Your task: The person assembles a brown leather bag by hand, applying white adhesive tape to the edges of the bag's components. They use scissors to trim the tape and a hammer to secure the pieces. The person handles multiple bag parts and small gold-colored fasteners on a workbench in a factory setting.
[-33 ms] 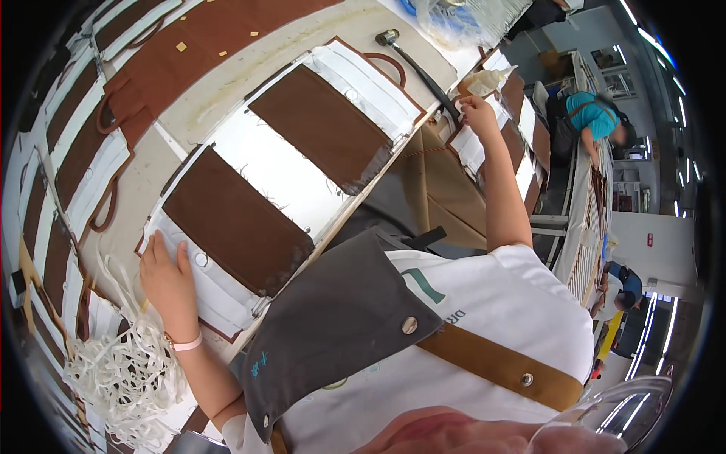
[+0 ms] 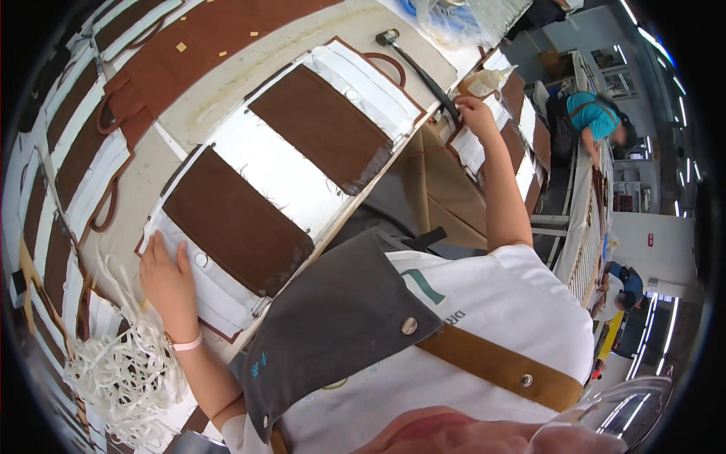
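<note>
Workpiece (image 2: 274, 180), one, white with brown: lies flat and open on the bench (image 2: 198, 102), at 10 o'clock from the view's centre.
Done, by its look: two brown panels (image 2: 238, 219) laid on, a bare white strip between them; a round disc (image 2: 201, 259) on each white end; a brown handle loop (image 2: 397, 64) showing at its 1 o'clock end.
Left, as judged: loose threads (image 2: 330, 185) not yet trimmed; sides unjoined.
Left hand (image 2: 166, 287), at 9 o'clock: palm down on the white end, fingers extended, thumb apart, gripping nothing.
Right hand (image 2: 479, 117), between 1 and 2 o'clock: fingers bunched beside the handle end of a hammer (image 2: 420, 74); whether they hold anything, cannot tell.
Also: bottle (image 2: 482, 82), 1 o'clock; heap of white strips (image 2: 128, 378), 8 o'clock; similar pieces (image 2: 82, 163), between 9 and 10 o'clock, state of finish unclear
</note>
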